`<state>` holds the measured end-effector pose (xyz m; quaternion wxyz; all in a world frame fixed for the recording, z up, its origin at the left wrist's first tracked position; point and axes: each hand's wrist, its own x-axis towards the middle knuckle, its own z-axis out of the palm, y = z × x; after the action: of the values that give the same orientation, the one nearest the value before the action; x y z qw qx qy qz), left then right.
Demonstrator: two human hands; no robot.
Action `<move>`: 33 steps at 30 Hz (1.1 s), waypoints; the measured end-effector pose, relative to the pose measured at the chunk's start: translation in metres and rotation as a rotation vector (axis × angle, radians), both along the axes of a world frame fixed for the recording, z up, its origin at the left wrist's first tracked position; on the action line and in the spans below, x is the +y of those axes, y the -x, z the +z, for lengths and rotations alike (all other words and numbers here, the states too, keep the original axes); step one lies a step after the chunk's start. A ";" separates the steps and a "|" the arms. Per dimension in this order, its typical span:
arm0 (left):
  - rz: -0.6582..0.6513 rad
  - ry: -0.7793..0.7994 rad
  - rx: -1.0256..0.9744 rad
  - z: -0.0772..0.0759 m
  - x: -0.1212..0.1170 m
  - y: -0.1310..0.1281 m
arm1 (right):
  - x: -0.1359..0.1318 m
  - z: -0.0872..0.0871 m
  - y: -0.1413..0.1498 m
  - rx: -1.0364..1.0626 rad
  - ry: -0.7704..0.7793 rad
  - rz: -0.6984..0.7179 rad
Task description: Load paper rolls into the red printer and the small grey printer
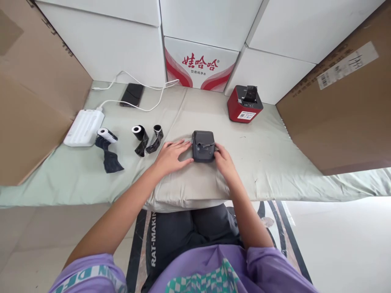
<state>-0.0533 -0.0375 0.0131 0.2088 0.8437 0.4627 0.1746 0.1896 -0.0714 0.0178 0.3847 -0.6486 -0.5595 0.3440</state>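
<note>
A small dark grey label printer sits on the pale green cloth in front of me. My left hand lies flat on the cloth with its fingers stretched out, the fingertips touching the printer's left side. On the other side my right hand rests against the printer, fingers curled at its edge. Three rolls with black tape hanging loose lie to the left: one by the power bank, two closer to my left hand.
A red printer stands at the back right. A white power bank with a white cable and a black phone lie back left. White boxes and brown cardboard wall the area.
</note>
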 end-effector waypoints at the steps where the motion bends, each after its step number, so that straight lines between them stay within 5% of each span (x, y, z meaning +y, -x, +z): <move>1: -0.002 -0.001 0.003 0.000 0.000 0.000 | -0.009 -0.001 0.009 -0.074 -0.015 -0.013; 7: -0.004 -0.029 0.018 -0.001 0.001 0.002 | -0.021 0.004 0.073 -0.436 0.035 -0.282; 10: -0.007 -0.027 0.032 -0.002 0.001 0.003 | -0.015 0.007 0.072 -0.448 0.021 -0.346; 18: -0.016 0.006 0.064 -0.001 0.000 0.005 | -0.005 0.011 -0.066 -0.342 -0.196 -0.531; 25: -0.016 0.026 0.016 0.000 0.001 0.004 | 0.014 0.009 -0.133 -0.404 -0.010 -0.552; 29: 0.002 0.030 -0.035 -0.004 0.002 0.005 | 0.023 0.034 -0.162 -0.276 -0.135 -0.560; 33: 0.062 0.075 -0.152 -0.002 0.009 -0.003 | 0.063 0.076 -0.190 -0.182 -0.273 -0.507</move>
<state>-0.0505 -0.0283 0.0108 0.2694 0.8050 0.4775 0.2268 0.3794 -0.0087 0.0935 0.4901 -0.7382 -0.4529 0.0989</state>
